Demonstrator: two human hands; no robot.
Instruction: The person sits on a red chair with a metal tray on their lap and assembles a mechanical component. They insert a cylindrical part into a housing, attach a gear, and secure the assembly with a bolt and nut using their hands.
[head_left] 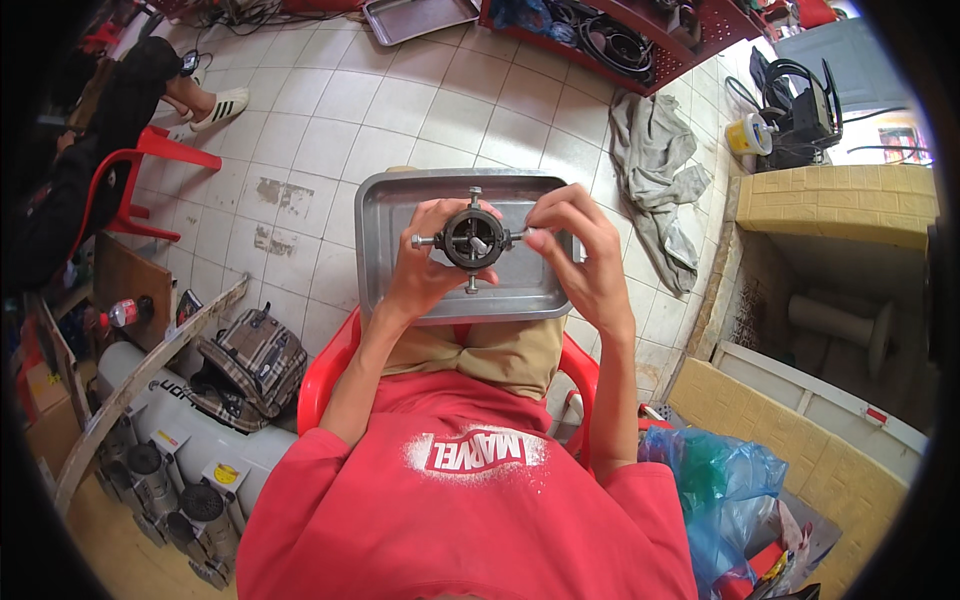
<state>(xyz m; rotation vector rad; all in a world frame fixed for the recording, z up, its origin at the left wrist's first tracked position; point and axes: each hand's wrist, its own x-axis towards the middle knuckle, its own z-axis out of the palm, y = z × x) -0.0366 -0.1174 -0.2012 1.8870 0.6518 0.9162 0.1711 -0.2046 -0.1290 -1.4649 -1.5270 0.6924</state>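
Observation:
A dark metal ring (449, 243) with bolts sticking out on its four sides is held over a grey metal tray (535, 290) on my lap. My left hand (418, 280) wraps round the ring from the left and below, fingers behind it. With thumb and forefinger, my right hand (592, 258) pinches the outer end of the right-hand bolt (517, 236). Another bolt (422, 241) points left, its head free. One more bolt (475, 196) stands at the top, and one at the bottom. Something small and pale shows inside the ring.
A grey cloth (655, 180) lies on the tiled floor at right. Another person's shoe (221, 108) and a red chair (130, 185) are at far left. A checked backpack (255, 360) sits on the left, a blue plastic bag (715, 490) at lower right. A red shelf (700, 45) stands ahead.

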